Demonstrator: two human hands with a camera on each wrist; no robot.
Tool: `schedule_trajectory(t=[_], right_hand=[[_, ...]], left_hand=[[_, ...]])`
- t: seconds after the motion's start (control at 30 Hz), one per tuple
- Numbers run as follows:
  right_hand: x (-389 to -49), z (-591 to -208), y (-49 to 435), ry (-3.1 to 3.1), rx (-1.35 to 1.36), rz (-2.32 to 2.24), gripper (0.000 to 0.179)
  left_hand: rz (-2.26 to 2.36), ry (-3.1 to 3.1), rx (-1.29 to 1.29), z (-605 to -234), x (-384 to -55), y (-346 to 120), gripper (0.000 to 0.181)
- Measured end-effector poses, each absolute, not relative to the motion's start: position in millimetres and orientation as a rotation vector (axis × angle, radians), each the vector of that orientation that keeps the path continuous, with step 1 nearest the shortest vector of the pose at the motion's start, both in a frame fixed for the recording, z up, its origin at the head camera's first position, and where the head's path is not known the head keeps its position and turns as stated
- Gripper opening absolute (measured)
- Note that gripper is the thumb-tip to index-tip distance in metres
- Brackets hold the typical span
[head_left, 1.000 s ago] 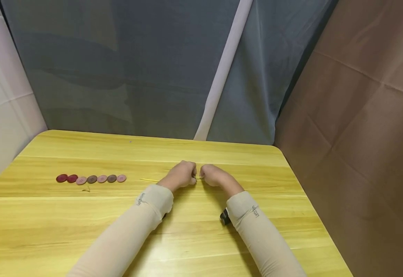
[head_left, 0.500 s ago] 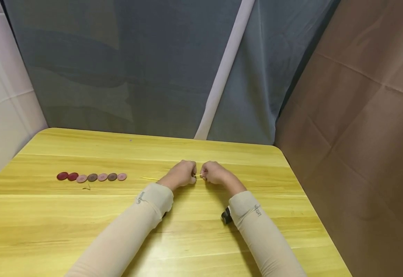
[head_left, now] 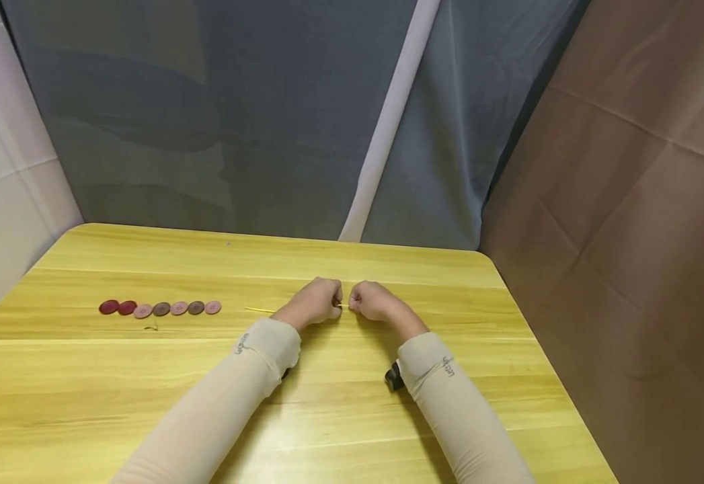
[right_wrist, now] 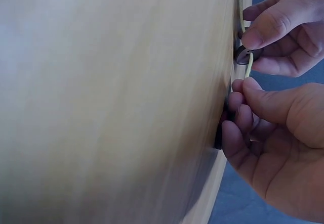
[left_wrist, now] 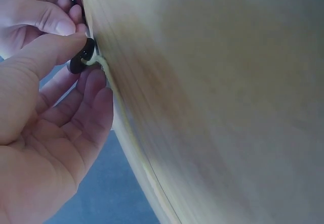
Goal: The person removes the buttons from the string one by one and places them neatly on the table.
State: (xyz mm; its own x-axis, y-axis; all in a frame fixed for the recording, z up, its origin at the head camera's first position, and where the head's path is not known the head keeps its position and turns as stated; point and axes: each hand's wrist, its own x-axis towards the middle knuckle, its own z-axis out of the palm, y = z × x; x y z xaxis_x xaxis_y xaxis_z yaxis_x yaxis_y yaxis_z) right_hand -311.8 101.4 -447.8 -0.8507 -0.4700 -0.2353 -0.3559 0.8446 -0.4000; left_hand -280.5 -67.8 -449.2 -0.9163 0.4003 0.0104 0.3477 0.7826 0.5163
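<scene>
My left hand [head_left: 314,302] pinches a dark button [left_wrist: 82,57] between thumb and fingers, just above the table. A thin yellow cord [left_wrist: 121,102] comes out of a hole in that button and trails off to the left, its tail lying past my left wrist in the head view. Facing it, my right hand [head_left: 374,301] pinches the short length of cord [right_wrist: 249,64] on the button's other side, thumb against fingertip. Next to the curled right fingers shows a dark reddish, rounded thing [right_wrist: 220,132], partly hidden by them.
A row of several flat buttons, from dark red [head_left: 109,307] to pink [head_left: 213,307] and brown [head_left: 161,309], lies on the wooden table [head_left: 352,417] at the left. A small dark scrap [head_left: 152,327] lies below the row. Curtains hang behind and on both sides.
My right hand has turned and shifted slightly while working at the cord between the hands. My left hand stays nearly in place, and the row of buttons is unchanged.
</scene>
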Motion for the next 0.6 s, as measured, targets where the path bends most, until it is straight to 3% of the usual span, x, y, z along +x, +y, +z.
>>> schedule_trajectory(t=[0.6], right_hand=[[-309.3, -448.8, 100.7, 2.698, -0.636, -0.516, 0.021]], left_hand=[[0.806, 2.853, 0.655, -450.0, -281.6, -75.2, 0.013]])
